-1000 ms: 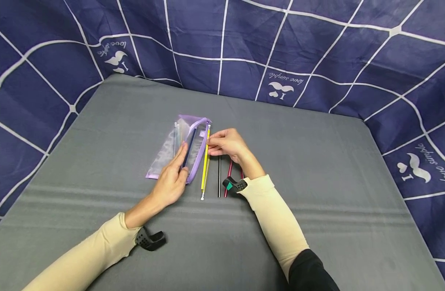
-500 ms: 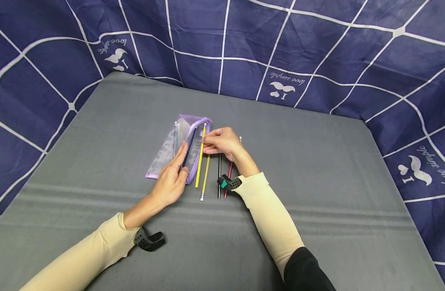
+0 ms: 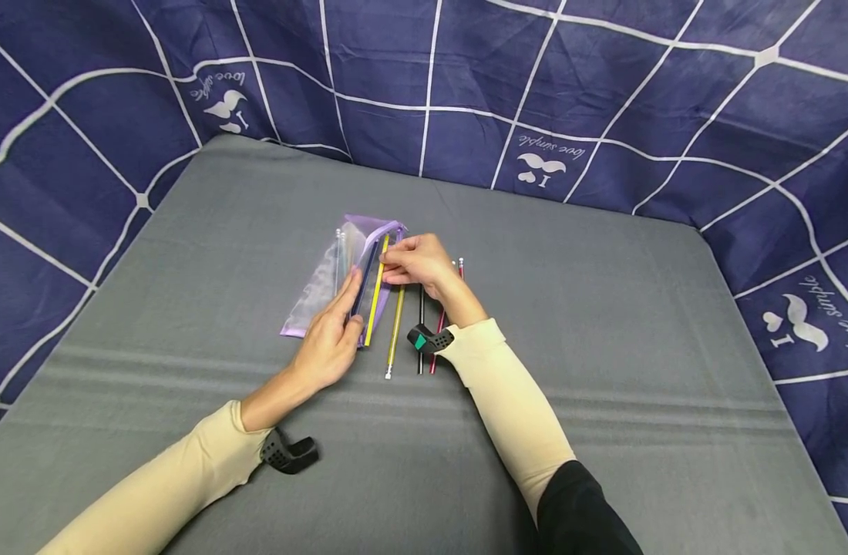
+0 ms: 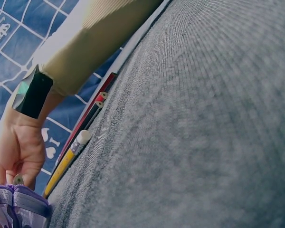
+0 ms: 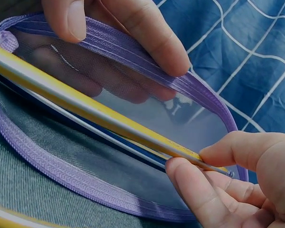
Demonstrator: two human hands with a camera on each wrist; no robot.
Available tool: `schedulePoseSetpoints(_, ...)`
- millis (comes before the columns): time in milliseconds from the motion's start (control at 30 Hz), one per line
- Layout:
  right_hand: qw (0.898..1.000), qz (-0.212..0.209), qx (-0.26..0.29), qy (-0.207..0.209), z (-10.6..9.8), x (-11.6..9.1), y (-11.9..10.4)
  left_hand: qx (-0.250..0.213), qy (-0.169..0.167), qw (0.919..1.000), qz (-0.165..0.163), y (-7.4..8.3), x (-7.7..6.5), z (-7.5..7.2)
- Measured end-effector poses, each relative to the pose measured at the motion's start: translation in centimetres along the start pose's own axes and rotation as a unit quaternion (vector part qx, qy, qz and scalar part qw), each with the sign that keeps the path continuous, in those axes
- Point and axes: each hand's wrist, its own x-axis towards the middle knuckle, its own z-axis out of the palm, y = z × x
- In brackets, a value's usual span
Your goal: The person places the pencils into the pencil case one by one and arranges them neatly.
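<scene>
A see-through mesh pencil case (image 3: 306,312) with purple zipper edging lies on the grey surface, its mouth spread wide. My left hand (image 3: 325,351) holds the near rim; the right wrist view shows its thumb and fingers on the purple zipper band (image 5: 109,38). Between thumb and fingers, my right hand (image 3: 424,266) pinches a yellow pencil (image 5: 99,116) near one end. That pencil lies lengthwise across the opening, above a dark blue pencil (image 5: 97,133) inside the case. Paler pencils (image 3: 339,254) show through the mesh on the left.
Right of the case lies another yellow pencil (image 3: 395,339) with a white eraser. Beside it are a black pencil (image 3: 420,362) and red ones (image 3: 462,267), partly under my right forearm. A blue curtain with white lines (image 3: 466,69) hangs behind the grey table (image 3: 604,308).
My right hand has moved left with the yellow pencil, from beside the other yellow pencil to over the case's opening. The left hand keeps its hold on the case.
</scene>
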Motion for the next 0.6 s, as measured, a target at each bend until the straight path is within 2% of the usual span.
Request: schedulePoseSetpoints(600,1.000,-0.012,0.019,0.013,1.03,0.40,-0.04,-0.001,0.005,1.0000,0.002,-0.16,-0.04,0.14)
